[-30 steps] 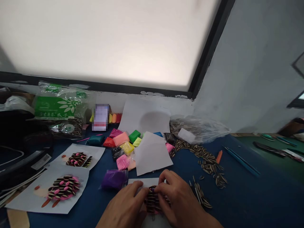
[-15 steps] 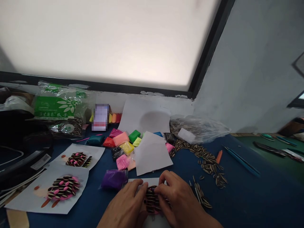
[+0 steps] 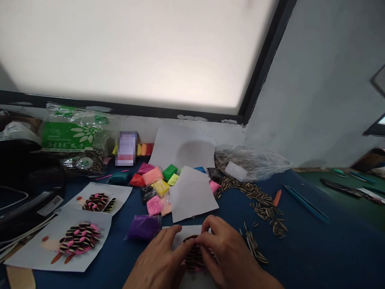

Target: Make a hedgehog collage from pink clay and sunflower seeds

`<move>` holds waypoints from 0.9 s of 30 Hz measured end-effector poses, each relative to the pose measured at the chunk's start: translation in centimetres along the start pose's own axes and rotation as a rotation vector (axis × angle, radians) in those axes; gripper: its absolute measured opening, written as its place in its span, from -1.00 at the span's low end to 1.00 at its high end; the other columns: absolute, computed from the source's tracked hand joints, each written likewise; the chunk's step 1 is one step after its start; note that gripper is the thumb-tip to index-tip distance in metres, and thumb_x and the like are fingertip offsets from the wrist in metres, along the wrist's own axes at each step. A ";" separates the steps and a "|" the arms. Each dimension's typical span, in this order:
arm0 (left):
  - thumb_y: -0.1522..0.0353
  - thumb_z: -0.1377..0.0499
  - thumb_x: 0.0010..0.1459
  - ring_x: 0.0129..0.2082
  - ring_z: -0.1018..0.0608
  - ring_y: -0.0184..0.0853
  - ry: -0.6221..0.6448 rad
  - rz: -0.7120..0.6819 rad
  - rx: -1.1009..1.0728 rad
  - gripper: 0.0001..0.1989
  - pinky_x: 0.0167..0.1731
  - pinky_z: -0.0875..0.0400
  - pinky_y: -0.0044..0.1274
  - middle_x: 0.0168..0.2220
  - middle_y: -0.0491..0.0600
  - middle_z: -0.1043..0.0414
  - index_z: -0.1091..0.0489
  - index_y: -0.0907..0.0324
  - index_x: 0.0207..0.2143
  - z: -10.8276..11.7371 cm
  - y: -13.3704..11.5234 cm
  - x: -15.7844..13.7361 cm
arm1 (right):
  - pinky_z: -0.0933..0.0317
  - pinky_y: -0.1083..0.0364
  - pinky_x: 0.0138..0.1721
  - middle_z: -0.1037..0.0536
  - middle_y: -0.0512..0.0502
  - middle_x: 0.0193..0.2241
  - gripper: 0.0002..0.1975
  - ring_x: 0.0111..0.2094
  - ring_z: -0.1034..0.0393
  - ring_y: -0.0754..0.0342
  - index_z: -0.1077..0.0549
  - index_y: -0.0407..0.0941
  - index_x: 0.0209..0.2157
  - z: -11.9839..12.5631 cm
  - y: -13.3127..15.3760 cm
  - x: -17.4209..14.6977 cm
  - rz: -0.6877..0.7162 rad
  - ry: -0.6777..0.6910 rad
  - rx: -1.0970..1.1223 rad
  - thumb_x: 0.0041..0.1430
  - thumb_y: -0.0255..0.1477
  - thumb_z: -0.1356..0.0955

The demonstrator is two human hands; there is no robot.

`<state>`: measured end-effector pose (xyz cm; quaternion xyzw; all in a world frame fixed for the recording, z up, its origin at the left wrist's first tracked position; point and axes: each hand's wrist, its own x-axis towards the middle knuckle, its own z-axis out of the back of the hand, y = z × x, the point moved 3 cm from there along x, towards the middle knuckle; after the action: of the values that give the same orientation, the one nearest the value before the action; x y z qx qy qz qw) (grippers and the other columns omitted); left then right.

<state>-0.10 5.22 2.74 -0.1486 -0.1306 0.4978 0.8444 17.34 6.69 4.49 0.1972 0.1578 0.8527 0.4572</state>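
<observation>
A pink clay shape [image 3: 194, 261] studded with dark striped sunflower seeds lies on a white sheet [image 3: 195, 230] at the bottom centre, partly covered by my hands. My left hand [image 3: 158, 257] rests at its left side, index finger and thumb apart, the thumb reaching across its top. From the right, my right hand [image 3: 227, 251] bends over the same shape, thumb and index finger pinched together at the left thumb's tip. Whatever sits in that pinch is too small to make out. Beside my right hand lie tweezers [image 3: 249, 245] and a few loose sunflower seeds [image 3: 260, 255].
Two sheets with seed-covered clay animals [image 3: 80, 239] lie at left. Colourful clay packets [image 3: 153, 174], a purple one [image 3: 144, 227] and a loose white paper [image 3: 194, 196] stand ahead. A seed pile [image 3: 261, 196], an orange stick [image 3: 277, 197] and blue tweezers [image 3: 306, 204] are right.
My left thumb has slid right over the clay shape to meet the right fingertips. The right hand stays almost in place, still pinched.
</observation>
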 end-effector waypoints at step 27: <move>0.51 -0.08 0.27 -0.14 -0.58 -0.23 -0.140 -0.112 -0.475 -0.55 -0.15 -0.51 -0.50 -0.12 -0.03 -0.49 -0.50 -0.08 0.10 0.6 0.4 -0.2 | -0.26 0.10 -0.26 -0.49 -0.08 -0.26 -0.79 -0.22 -0.44 0.00 -0.64 -0.09 -0.14 -0.1 -0.8 0.5 -0.169 0.012 0.343 0.21 -0.61 -0.45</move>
<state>-0.74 5.29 3.10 -0.3007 -0.3099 0.4148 0.8009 17.63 7.55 4.09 0.2533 0.3197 0.7731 0.4857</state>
